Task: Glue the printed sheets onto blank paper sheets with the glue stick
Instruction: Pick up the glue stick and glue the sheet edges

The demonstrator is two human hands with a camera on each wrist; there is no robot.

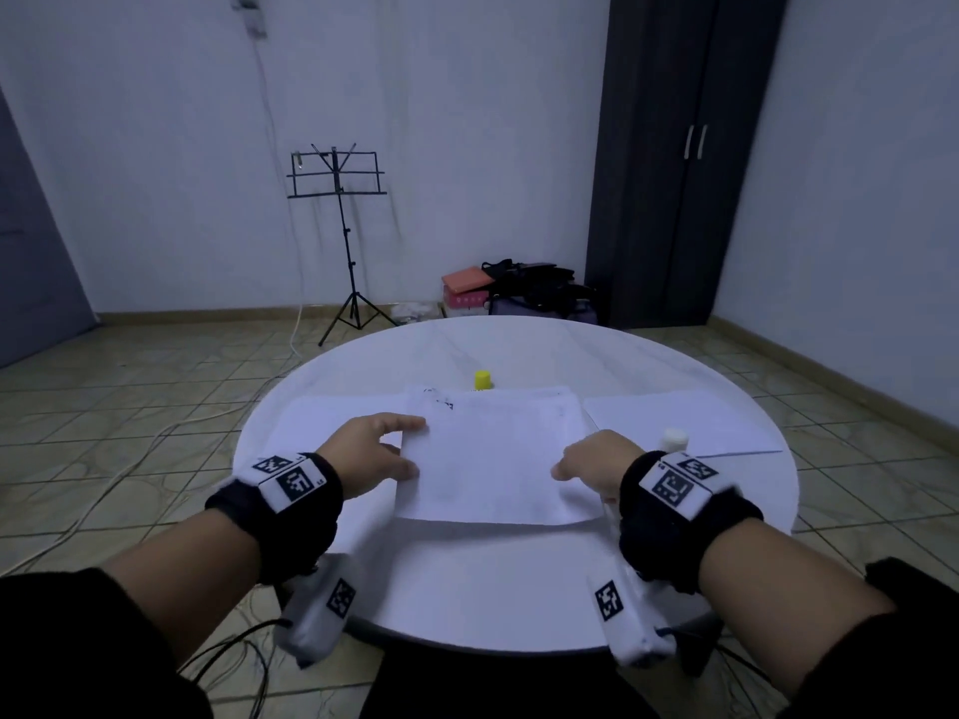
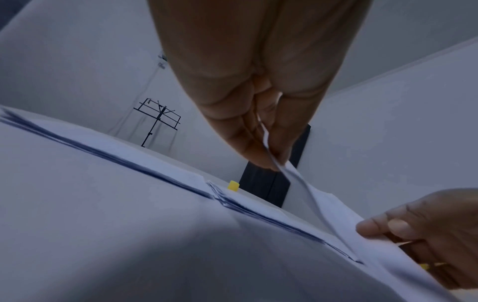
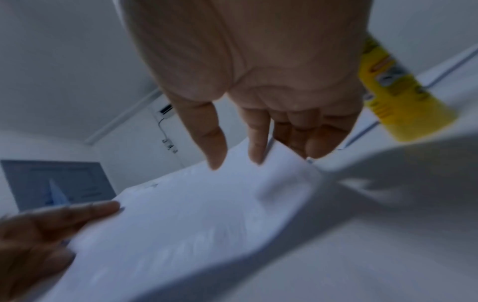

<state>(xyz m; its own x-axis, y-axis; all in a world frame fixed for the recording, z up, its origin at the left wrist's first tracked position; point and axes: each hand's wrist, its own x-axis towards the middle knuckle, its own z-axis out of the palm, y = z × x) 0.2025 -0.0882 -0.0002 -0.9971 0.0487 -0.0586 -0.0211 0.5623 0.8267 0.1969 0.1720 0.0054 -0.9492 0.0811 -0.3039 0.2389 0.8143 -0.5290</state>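
Note:
Both hands hold one white sheet [image 1: 493, 459] just above the round white table [image 1: 493, 589]. My left hand [image 1: 394, 448] pinches its left edge between thumb and fingers [image 2: 271, 161]. At the right edge my right hand [image 1: 576, 461] grips the sheet [image 3: 194, 224] with its thumb on top. That hand also carries the uncapped yellow glue stick [image 3: 398, 98], whose white tip [image 1: 674, 438] pokes out past it. The yellow cap [image 1: 482, 380] stands on the table beyond the sheet. Under the far edge, a sheet with dark print [image 1: 441, 399] shows.
White paper lies on the table to the left [image 1: 322, 422] and to the right [image 1: 685, 412] of the held sheet. A music stand [image 1: 337, 225], floor cables [image 1: 129, 459], bags [image 1: 524, 288] and a dark cabinet [image 1: 674, 147] are beyond the table.

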